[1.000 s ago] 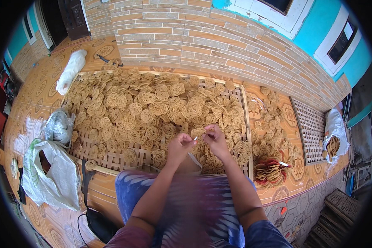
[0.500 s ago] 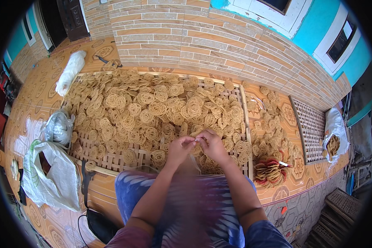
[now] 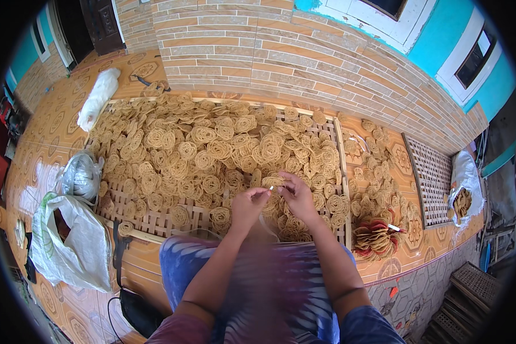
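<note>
Both my hands meet over a wide woven tray (image 3: 186, 219) covered with tan, lacy coiled rounds (image 3: 209, 184). My left hand (image 3: 250, 205) is closed, thumb and forefinger pinching a thin pale strip (image 3: 271, 188) whose white tip shows between the hands. Below the fingers a pale length hangs toward my lap. My right hand (image 3: 297, 198) is curled just beside that tip, its forefinger reaching forward over the rounds. What its fingers grip is too small to make out. Past the tray's right edge stands a bundle of rounds with red edges (image 3: 377, 238), a white stick-like piece on it.
White sacks (image 3: 89, 249) and a clear bag (image 3: 81, 179) stand left. A white furry animal (image 3: 99, 98) lies by the tray's far-left corner. More rounds lie on the tiles to the right, near a second woven tray (image 3: 429, 178) and a sack (image 3: 466, 178). A black bag (image 3: 139, 312) lies front left.
My right hand has shifted slightly right and its forefinger has lifted forward, away from my left fingers. The white tip now shows more plainly. My left hand has hardly moved.
</note>
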### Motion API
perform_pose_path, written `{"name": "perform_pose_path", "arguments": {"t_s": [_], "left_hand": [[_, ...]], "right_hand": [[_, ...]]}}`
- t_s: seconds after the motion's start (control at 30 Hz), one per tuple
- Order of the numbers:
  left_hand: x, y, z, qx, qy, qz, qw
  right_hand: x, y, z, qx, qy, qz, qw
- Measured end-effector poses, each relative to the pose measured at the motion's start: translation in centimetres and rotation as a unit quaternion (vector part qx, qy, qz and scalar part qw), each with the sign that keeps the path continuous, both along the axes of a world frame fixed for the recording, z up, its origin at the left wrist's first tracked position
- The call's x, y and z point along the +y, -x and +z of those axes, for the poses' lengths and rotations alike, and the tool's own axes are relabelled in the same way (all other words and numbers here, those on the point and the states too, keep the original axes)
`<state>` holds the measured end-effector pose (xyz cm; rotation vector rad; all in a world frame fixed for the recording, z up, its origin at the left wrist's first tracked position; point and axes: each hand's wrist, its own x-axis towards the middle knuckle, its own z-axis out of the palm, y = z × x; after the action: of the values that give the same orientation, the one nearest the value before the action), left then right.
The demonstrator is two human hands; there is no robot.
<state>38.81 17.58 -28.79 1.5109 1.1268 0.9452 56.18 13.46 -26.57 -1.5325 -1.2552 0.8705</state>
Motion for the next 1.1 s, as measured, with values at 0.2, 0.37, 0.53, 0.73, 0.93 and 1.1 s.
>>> {"name": "perform_pose_path", "arguments": {"t_s": [0.2,0.37,0.53,0.73,0.93,1.1], "left_hand": [[0.0,0.0,0.1,0.018,-0.018,-0.002,1.000],[-0.2,0.1,0.5,0.029,-0.019,0.000,0.999],[-0.3,0.1,0.7,0.041,-0.038,0.010,0.998],[-0.4,-0.1,0.5,0.058,-0.105,0.022,0.993],[-0.4,0.0,0.8,0.080,-0.131,0.025,0.988],[-0.3,0.1,0.8,0.117,-0.142,0.024,0.983]], "right_hand": [[0.4,-0.1,-1.3,0.023,-0.017,0.031,0.999],[0.3,0.0,-1.2,0.004,-0.020,0.039,0.999],[0.1,0.4,-0.1,-0.024,-0.016,0.035,0.999],[-0.4,0.8,1.1,-0.087,-0.024,0.035,0.995],[-0.4,1.1,1.7,-0.130,-0.031,0.051,0.990],[-0.7,1.3,2.0,-0.139,-0.044,0.069,0.987]]}}
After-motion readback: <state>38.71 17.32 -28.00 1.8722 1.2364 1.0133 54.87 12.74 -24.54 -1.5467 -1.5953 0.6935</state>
